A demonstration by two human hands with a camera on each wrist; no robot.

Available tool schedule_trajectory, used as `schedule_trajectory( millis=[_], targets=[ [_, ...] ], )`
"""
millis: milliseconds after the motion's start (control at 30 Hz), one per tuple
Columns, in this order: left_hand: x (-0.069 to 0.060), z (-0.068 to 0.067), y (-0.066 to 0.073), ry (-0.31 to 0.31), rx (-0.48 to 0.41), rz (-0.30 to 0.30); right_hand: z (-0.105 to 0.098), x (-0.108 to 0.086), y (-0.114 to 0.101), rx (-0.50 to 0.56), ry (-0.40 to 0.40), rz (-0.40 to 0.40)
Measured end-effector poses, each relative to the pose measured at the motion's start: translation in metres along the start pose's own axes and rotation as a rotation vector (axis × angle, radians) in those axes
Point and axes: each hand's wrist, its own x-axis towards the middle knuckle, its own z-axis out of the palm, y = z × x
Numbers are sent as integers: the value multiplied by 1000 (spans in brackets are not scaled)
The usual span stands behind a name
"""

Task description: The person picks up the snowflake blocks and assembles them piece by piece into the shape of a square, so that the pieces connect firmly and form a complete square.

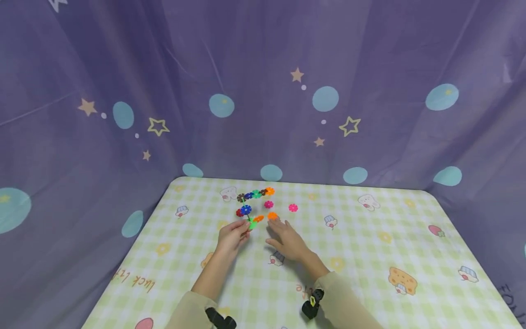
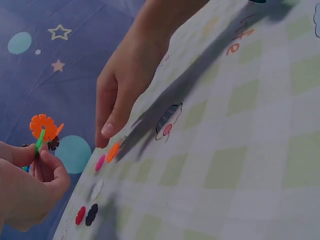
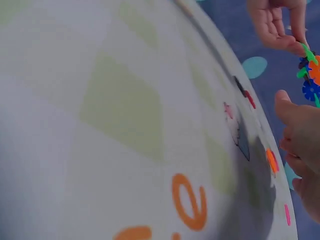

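My left hand [image 1: 234, 236] pinches a green notched plastic disc [image 1: 253, 224] between thumb and fingertips, held above the table. Joined to it are an orange disc [image 2: 43, 126], a blue disc [image 3: 311, 90] and other pieces, partly hidden behind one another. My right hand [image 1: 290, 242] reaches over the table with its fingers fairly straight and holds nothing. Just beyond its fingertips lies a loose orange disc [image 1: 272, 215]; whether they touch it I cannot tell. Two pink discs lie farther back, one left [image 1: 269, 204] and one right [image 1: 293, 208].
A row of discs in brown, blue, green and orange [image 1: 269, 191] stretches behind the hands; how much of it joins the held piece is unclear. A red disc [image 2: 80, 215] and a black disc [image 2: 91, 215] lie on the checked tablecloth [image 1: 370, 246]. A purple curtain [image 1: 263, 137] hangs behind.
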Motion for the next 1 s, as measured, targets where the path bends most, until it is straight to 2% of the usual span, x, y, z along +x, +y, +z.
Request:
schedule_trajectory(
  millis=[100, 300, 600, 800, 867, 1000],
  targets=[
    [-1, -5, -5, -8, -21, -31, 3, 2, -1, -96, -72, 8],
    [-1, -7, -12, -35, -6, -11, -1, 4, 1, -149, -101, 64],
    [-4, -4, -15, -22, 23, -15, -7, -30, -6, -147, -79, -38],
    [-5, -2, -16, -12, 73, -45, -13, -56, -7, -142, -40, -69],
    [-5, -2, -17, -15, 91, -63, -15, -61, -6, -106, -10, -64],
    [-5, -2, -18, -71, 120, -81, -18, -63, 0, -35, 116, -43]
  ],
)
